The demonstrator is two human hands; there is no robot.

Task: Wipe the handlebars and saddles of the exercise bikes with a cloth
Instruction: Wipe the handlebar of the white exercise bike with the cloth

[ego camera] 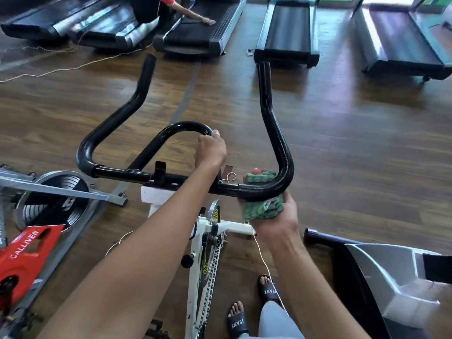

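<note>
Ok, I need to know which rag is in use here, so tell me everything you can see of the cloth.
The cloth is a green and white patterned rag, soft and bunched. It is wrapped around the lower right bend of the black handlebar, showing above and below the tube. The right hand grips it from beneath, fingertips showing over the top. The left hand does not touch it.
</note>
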